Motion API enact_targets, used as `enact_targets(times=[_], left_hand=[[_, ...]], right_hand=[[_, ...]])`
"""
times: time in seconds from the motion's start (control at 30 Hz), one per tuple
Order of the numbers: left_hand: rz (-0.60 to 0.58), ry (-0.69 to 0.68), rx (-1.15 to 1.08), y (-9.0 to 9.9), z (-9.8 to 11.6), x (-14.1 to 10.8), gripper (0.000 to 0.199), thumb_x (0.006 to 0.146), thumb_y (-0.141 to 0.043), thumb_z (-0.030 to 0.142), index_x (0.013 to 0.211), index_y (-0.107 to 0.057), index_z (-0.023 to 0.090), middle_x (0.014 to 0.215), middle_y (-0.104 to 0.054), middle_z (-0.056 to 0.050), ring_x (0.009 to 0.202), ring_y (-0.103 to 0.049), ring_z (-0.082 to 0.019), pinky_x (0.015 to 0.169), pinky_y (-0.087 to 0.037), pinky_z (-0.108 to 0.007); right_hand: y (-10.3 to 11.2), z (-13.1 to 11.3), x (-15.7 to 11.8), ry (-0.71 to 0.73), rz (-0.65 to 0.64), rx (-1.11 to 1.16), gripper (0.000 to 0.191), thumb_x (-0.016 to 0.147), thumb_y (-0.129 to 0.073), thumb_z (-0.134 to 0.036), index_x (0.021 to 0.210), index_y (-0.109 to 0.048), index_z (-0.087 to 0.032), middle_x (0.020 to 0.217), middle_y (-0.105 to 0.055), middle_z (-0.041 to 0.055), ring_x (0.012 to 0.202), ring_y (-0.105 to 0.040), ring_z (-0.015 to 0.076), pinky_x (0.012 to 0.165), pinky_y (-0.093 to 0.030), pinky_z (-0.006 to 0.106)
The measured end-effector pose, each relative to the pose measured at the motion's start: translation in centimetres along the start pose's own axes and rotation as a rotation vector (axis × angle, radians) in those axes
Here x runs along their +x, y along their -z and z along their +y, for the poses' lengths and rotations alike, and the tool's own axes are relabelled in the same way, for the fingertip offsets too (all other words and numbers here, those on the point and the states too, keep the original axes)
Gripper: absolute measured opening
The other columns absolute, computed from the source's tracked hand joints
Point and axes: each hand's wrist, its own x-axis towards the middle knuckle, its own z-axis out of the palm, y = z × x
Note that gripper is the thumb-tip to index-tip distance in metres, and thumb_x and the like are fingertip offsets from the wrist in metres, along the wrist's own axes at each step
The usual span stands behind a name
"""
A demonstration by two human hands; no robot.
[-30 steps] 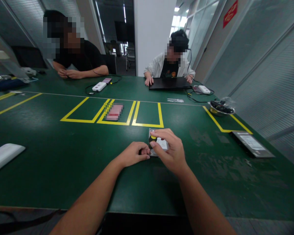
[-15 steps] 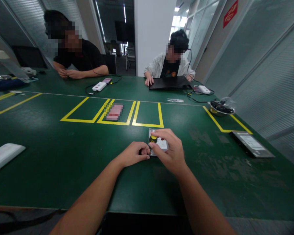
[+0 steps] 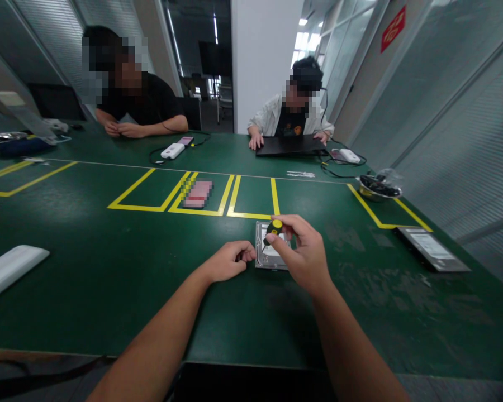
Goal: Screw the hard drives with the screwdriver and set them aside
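Observation:
A hard drive lies flat on the green table in front of me, its label partly covered by my right hand. In my right hand is a short screwdriver, black and yellow, gripped between thumb and fingers. The handle tilts, and the thin shaft points down over the left part of the drive. Beside the drive's left edge, my left hand rests on the table with its fingers curled closed. Whether those fingertips touch the drive or pinch something small is too fine to tell.
Another metal-cased device with a label lies to the right, near a metal bowl of dark items. A white object is at left. Yellow tape marks the table; a pink phone lies within it. Two people sit opposite.
My right hand has moved slightly right with the screwdriver, whose tip is now away from my left fingers. My left hand has drawn a little left, uncovering the drive's left edge.

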Motion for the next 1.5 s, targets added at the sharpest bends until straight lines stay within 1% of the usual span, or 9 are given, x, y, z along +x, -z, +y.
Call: enact_targets(times=[0.17, 0.27, 0.5, 0.63, 0.83, 0.97, 1.23, 1.37, 1.5], left_hand=[[0.053, 0.029, 0.036, 0.1, -0.4, 0.2, 0.027, 0.064, -0.047, 0.004, 0.086, -0.058, 0.014, 0.077, -0.054, 0.0, 0.07, -0.048, -0.012, 0.063, -0.039, -0.023], [0.11, 0.014, 0.12, 0.2, -0.6, 0.3, 0.026, 0.064, -0.049, 0.005, 0.085, -0.061, 0.014, 0.082, -0.054, -0.001, 0.072, -0.048, -0.013, 0.064, -0.04, -0.023], [0.149, 0.027, 0.195, 0.0, -0.9, 0.5, 0.021, 0.065, -0.049, 0.006, 0.08, -0.06, 0.015, 0.073, -0.051, 0.002, 0.065, -0.045, -0.011, 0.059, -0.035, -0.022], [0.166, 0.049, 0.156, -0.2, -1.3, 0.7, 0.019, 0.065, -0.048, 0.006, 0.078, -0.06, 0.014, 0.065, -0.052, 0.004, 0.059, -0.045, -0.01, 0.056, -0.032, -0.02], [0.289, 0.149, 0.211, -0.5, -1.3, 1.2, 0.018, 0.064, -0.047, 0.005, 0.071, -0.06, 0.015, 0.054, -0.051, 0.006, 0.05, -0.045, -0.009, 0.052, -0.031, -0.02], [0.368, 0.174, 0.284, -0.7, -1.2, 1.6, 0.017, 0.067, -0.047, 0.006, 0.07, -0.062, 0.015, 0.055, -0.054, 0.005, 0.052, -0.047, -0.01, 0.053, -0.033, -0.02], [0.462, 0.278, 0.27, -1.0, -1.3, 2.7, 0.015, 0.071, -0.051, 0.013, 0.07, -0.065, 0.016, 0.058, -0.059, 0.003, 0.053, -0.05, -0.011, 0.052, -0.033, -0.021], [0.574, 0.356, 0.326, -1.1, -0.8, 3.2, 0.016, 0.068, -0.051, 0.011, 0.071, -0.065, 0.018, 0.05, -0.051, 0.005, 0.05, -0.047, -0.011, 0.052, -0.032, -0.022], [0.719, 0.365, 0.248, -1.4, -0.5, 4.1, 0.012, 0.07, -0.054, 0.015, 0.075, -0.064, 0.017, 0.056, -0.053, 0.004, 0.055, -0.051, -0.012, 0.054, -0.035, -0.023]], right_hand=[[3.5, -1.1, -0.2, -0.016, 0.165, 0.064, 0.028, 0.082, -0.067, -0.027, 0.11, -0.065, -0.025, 0.104, -0.066, 0.0049, 0.093, -0.064, 0.0197, 0.078, -0.055, 0.035], [5.6, -0.6, -0.7, -0.047, 0.231, -0.013, 0.031, 0.081, -0.069, -0.028, 0.112, -0.066, -0.025, 0.107, -0.068, 0.006, 0.098, -0.067, 0.0212, 0.083, -0.058, 0.036], [8.7, 5.4, -2.8, -0.12, 0.164, -0.429, 0.034, 0.08, -0.069, -0.037, 0.111, -0.068, -0.022, 0.102, -0.074, 0.0061, 0.078, -0.073, 0.0204, 0.077, -0.061, 0.038], [9.8, 8.8, -4.7, -0.008, 0.07, -0.635, 0.031, 0.085, -0.061, -0.034, 0.113, -0.066, -0.023, 0.109, -0.073, 0.008, 0.094, -0.072, 0.0258, 0.084, -0.06, 0.043], [9.7, 12.5, -7.3, 0.135, -0.173, -0.638, 0.028, 0.087, -0.05, -0.018, 0.113, -0.062, -0.019, 0.122, -0.067, 0.0113, 0.111, -0.065, 0.0236, 0.094, -0.057, 0.041], [9.2, 13.3, -8.2, 0.078, -0.343, -0.703, 0.033, 0.084, -0.048, -0.011, 0.113, -0.061, -0.016, 0.13, -0.061, 0.0145, 0.119, -0.06, 0.0255, 0.099, -0.053, 0.044], [8.6, 12.2, -8.2, -0.008, -0.446, -0.725, 0.036, 0.087, -0.048, -0.018, 0.121, -0.059, -0.015, 0.135, -0.054, 0.017, 0.123, -0.054, 0.0295, 0.101, -0.047, 0.048], [8.3, 12.2, -8.3, -0.009, -0.456, -0.679, 0.033, 0.089, -0.05, -0.029, 0.118, -0.061, -0.017, 0.137, -0.052, 0.0172, 0.125, -0.052, 0.0304, 0.102, -0.046, 0.049], [8.0, 12.3, -8.5, -0.007, -0.435, -0.628, 0.034, 0.091, -0.047, -0.025, 0.121, -0.06, -0.017, 0.137, -0.053, 0.0154, 0.125, -0.053, 0.0274, 0.105, -0.046, 0.046]])
